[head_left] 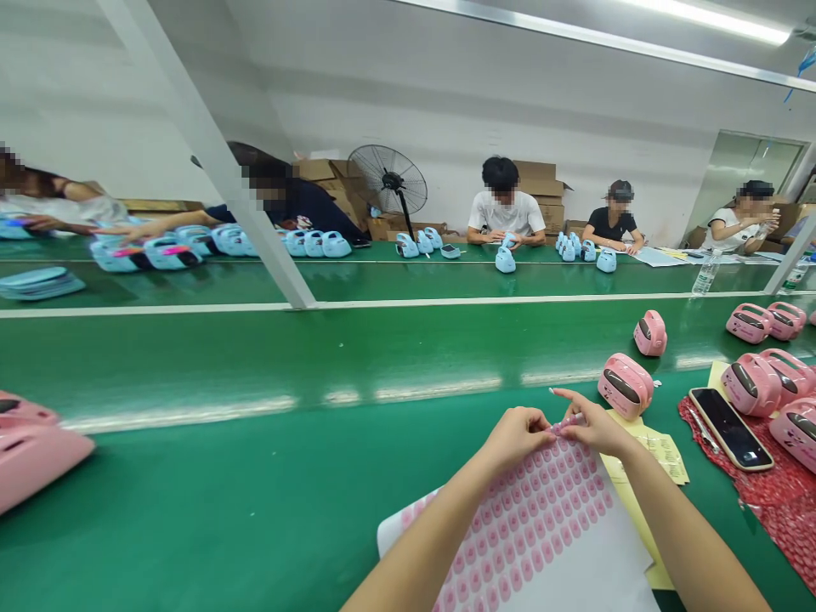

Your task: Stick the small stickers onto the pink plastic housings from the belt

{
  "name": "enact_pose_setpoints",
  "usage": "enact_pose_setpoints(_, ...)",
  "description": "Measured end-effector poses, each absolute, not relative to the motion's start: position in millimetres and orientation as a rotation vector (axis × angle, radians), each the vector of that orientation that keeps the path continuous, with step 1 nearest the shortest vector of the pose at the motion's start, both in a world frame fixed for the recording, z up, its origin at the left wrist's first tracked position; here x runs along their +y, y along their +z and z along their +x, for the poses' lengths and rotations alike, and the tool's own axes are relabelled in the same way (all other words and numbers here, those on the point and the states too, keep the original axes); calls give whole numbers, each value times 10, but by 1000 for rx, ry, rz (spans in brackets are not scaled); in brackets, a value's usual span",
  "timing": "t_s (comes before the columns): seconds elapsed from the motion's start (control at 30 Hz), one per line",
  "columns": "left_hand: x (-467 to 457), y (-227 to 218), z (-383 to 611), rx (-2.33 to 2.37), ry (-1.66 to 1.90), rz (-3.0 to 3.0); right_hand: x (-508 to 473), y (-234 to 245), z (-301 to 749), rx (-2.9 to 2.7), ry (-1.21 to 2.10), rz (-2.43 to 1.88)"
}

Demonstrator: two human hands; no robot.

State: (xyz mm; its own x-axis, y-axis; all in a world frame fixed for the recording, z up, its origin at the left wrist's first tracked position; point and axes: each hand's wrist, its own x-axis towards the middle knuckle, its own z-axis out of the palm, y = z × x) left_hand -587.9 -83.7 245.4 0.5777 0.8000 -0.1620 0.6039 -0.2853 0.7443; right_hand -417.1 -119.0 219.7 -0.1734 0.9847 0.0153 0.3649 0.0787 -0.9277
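A white sheet (561, 544) covered with rows of small pink stickers lies on the green table in front of me. Both my hands meet at its far edge. My left hand (518, 433) is closed in a pinch, and my right hand (592, 425) pinches a small pink sticker (567, 422) between thumb and fingers. Just beyond my right hand stands a pink toy-like device (626, 387).
More pink devices (758, 382) and a phone (730, 427) on red material lie to the right. Yellow papers (663, 455) sit under the sheet. A pink item (31, 450) lies at the left. Several people work with blue devices (319, 244) across the green belt (319, 348).
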Motion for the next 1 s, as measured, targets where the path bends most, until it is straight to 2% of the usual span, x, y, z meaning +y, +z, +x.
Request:
enact_pose_setpoints(0.37, -638, 2577, -6564, 1293, 95, 2051, -1058, 2018, -3893, -1353, 854, -1486)
enact_pose_setpoints(0.8, -501, 2490, -6940, 1173, 146, 1829, -1017, 1829, -3898, -1351, 732, -1531)
enact_pose_setpoints(0.9, -458, 2402, -7003, 1160, 177, 1809, -1017, 1806, -3953, -1424, 585, -1646)
enact_pose_setpoints(1.0, -415, 2277, -7013, 1171, 202, 1813, -1040, 1870, -3950, -1573, 244, -1603)
